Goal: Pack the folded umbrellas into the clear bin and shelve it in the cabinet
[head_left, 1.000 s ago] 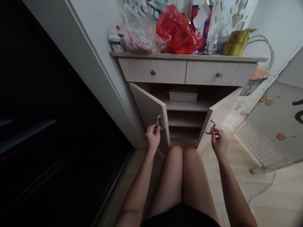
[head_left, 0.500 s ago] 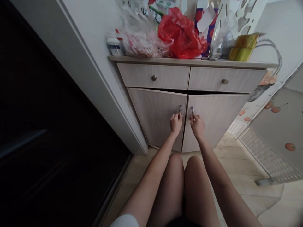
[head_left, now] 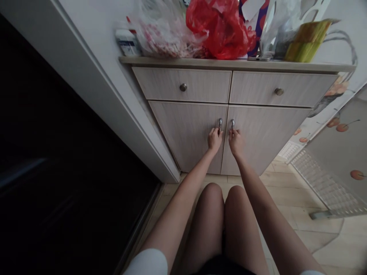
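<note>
Both doors of a pale wood-grain shoe cabinet stand shut, the left door and the right door meeting in the middle. My left hand grips the lower end of a curved metal handle on the left door. Just beside it, my right hand holds the matching handle on the right door. The cabinet's inside is hidden behind the doors. Above them sit a left drawer and a right drawer, each with a round metal knob.
Plastic bags, one red, a white bottle and a yellow-green package crowd the cabinet top. A white door frame and dark sliding panel stand left. A cherry-printed screen stands right, above a wood-look floor.
The doors stood wide open a second ago and have swung shut. My hands have moved inward with the handles and now sit side by side at the middle.
</note>
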Motion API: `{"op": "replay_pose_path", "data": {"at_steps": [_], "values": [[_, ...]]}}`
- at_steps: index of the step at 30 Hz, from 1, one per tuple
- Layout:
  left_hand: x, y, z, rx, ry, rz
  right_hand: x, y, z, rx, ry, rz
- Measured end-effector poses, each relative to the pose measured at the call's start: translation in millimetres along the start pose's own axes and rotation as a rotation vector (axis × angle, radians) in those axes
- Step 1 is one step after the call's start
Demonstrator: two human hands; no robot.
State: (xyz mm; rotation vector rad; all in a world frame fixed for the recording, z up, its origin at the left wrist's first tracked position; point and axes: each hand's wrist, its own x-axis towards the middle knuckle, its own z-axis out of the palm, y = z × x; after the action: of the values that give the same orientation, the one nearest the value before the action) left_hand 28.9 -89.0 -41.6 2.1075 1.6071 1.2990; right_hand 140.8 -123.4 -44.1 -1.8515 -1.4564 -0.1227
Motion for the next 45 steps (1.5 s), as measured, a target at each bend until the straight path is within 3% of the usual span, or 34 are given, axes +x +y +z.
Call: {"op": "replay_pose_path", "data": {"at_steps": [12, 16, 19, 21, 23, 25, 27, 30, 33, 40, 45], "values": [[4, 2, 11.9, 0.020, 0.029, -0.029, 5, -10, 6, 0.024, -0.025, 0.056], [10, 13, -3.9, 0.054, -0.070, -0.092, 11, -9, -3, 0.027, -0.053, 0.049], [21, 15, -33.9, 0.010, -0.197, -0.159, 18, 1, -19, 0.143, -0.071, 0.029], [25, 12, -59.8, -0.148, -0.289, -0.246, 18, 11, -34, 0.402, -0.034, 0.047], [20, 6, -84.4, -0.464, -0.416, -0.337, 10, 21, -51, 0.787, -0.034, 0.099], [7, 0, -102.2, -0.880, -0.532, -0.382, -4, 27, -67, 1.178, -0.155, 0.151], [-12, -1, -109.7, -1.275, -0.546, -0.390, -19, 30, -79, 1.470, -0.354, 0.179], [-39, 3, -104.5, -1.655, -0.417, -0.456, -37, 27, -85, 1.705, -0.561, 0.200], [-53, 12, -91.3, -1.802, -0.322, -0.550, -43, 24, -79, 1.802, -0.579, 0.202], [-55, 29, -73.8, -1.855, -0.279, -0.610, -39, 31, -62, 1.774, -0.569, 0.194], [-48, 21, -68.0, -1.701, -0.319, -0.577, -30, 40, -54, 1.588, -0.522, 0.172]]}}
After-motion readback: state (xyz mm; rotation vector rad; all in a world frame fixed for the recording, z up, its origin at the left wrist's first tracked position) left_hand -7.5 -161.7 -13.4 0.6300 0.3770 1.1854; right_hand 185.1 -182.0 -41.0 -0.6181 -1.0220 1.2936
